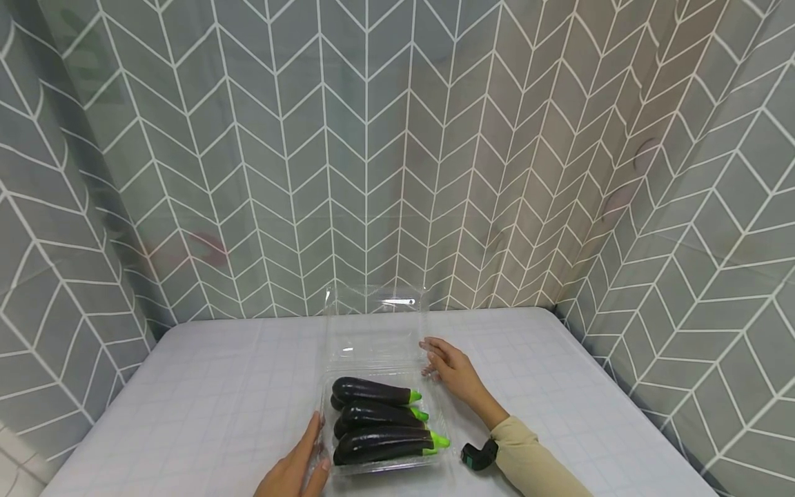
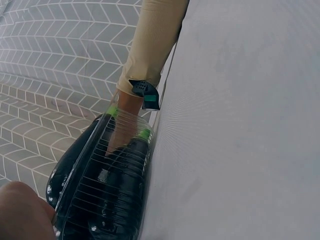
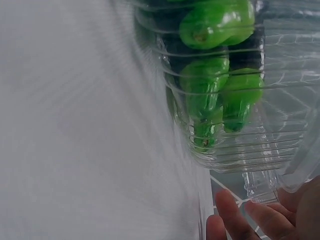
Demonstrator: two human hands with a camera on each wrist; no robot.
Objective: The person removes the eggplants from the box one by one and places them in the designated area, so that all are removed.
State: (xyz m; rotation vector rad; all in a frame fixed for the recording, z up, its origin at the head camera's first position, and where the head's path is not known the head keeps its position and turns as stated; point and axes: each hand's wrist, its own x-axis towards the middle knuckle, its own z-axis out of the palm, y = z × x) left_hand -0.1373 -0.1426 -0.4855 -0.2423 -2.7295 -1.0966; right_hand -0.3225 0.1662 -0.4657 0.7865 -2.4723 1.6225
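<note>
Several dark purple eggplants (image 1: 380, 414) with green stem caps lie side by side in a clear plastic clamshell container (image 1: 381, 469). Its clear lid (image 1: 375, 335) is swung back behind the tray. My left hand (image 1: 295, 462) rests along the tray's left side with its fingers extended. At the lid's lower right edge, my right hand (image 1: 456, 369) pinches the plastic between thumb and fingers. The right wrist view shows green stem caps (image 3: 205, 85) through the ribbed wall, with the right fingers (image 3: 267, 220) by the lid corner. Only part of the left hand (image 2: 22, 212) shows in the left wrist view.
The container stands on a table (image 1: 230, 400) with a white cloth. A grey curtain (image 1: 366, 159) with white chevron lines hangs behind the table and along both sides. A dark device (image 1: 479, 455) is strapped by the right sleeve cuff.
</note>
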